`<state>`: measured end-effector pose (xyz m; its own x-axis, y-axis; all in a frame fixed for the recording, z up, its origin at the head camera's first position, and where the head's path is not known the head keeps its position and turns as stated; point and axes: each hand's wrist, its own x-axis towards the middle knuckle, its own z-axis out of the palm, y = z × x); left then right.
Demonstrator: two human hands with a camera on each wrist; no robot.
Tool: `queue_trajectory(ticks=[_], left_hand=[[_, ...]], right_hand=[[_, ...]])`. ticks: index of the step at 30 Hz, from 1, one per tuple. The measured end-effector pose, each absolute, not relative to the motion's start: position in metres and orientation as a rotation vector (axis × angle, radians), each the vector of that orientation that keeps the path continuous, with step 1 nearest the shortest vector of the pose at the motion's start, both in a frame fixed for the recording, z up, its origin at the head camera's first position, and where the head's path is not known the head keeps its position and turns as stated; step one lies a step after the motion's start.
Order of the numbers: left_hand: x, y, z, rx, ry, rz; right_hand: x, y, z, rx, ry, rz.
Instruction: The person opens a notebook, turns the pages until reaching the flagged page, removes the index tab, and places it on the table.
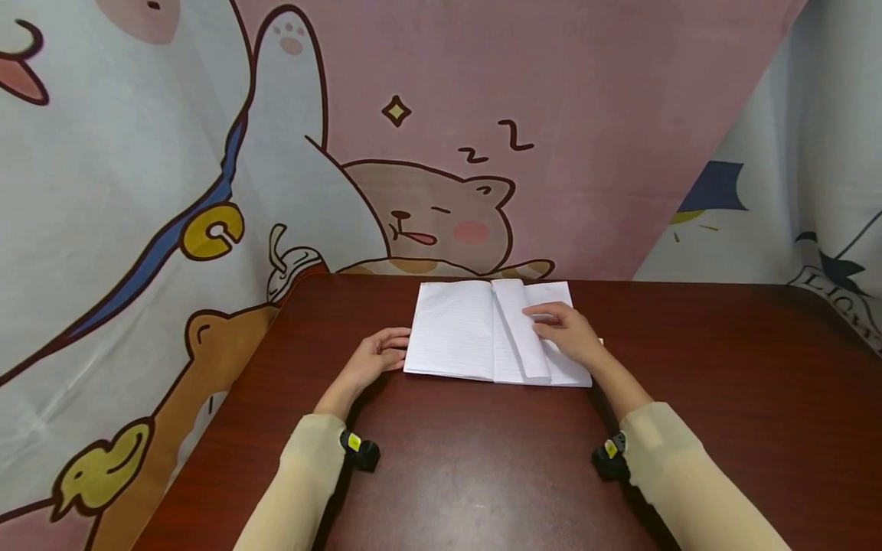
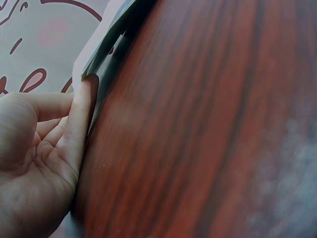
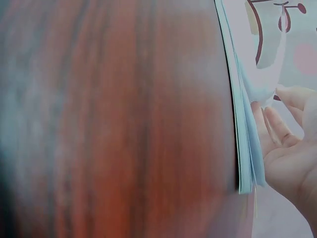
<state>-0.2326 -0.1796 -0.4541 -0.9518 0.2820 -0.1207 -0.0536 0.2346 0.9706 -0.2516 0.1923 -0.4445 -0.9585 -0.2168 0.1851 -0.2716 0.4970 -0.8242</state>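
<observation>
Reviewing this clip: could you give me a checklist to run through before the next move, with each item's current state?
1. Notebook lying open on the table: ok.
2. Left hand touching the notebook's left edge: ok.
3. Right hand holding the curled page: ok.
4. Only one leaf in that hold: cannot tell.
5. Curled page lying flat: not ok; it bows up over the right half.

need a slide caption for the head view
Right hand holds a curled page of an open notebook; left hand rests at its left edge.
</observation>
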Motion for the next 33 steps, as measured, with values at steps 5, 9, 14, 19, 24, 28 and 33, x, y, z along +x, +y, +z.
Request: queue_trajectory(ticks=[5, 9, 14, 19, 24, 28, 33], left_hand=[[-0.233, -0.18, -0.454, 0.213, 2.233, 1.788], [-0.234, -0.181, -0.456, 0.222, 2.233, 1.791], [-0.235, -0.181, -0.457, 0.22, 2.231, 1.792], [-0.233, -0.18, -0.454, 0.206, 2.234, 1.789], [-0.233, -0.18, -0.454, 0.209, 2.234, 1.787], [-0.233, -0.18, -0.454, 0.21, 2.23, 1.79], [-0.233, -0.18, -0.454, 0.21, 2.224, 1.795]], right_hand=[[-0.252, 0.187, -0.447, 0.465, -2.651, 1.486], [-0.251, 0.183, -0.446, 0.503, -2.634, 1.498], [-0.249, 0.178, -0.444, 0.528, -2.626, 1.533], [-0.25, 0.172, -0.446, 0.532, -2.631, 1.534], [-0.249, 0.166, -0.447, 0.52, -2.654, 1.534], [-0.249, 0.16, -0.447, 0.53, -2.659, 1.533], [-0.25, 0.152, -0.448, 0.549, -2.657, 1.55]])
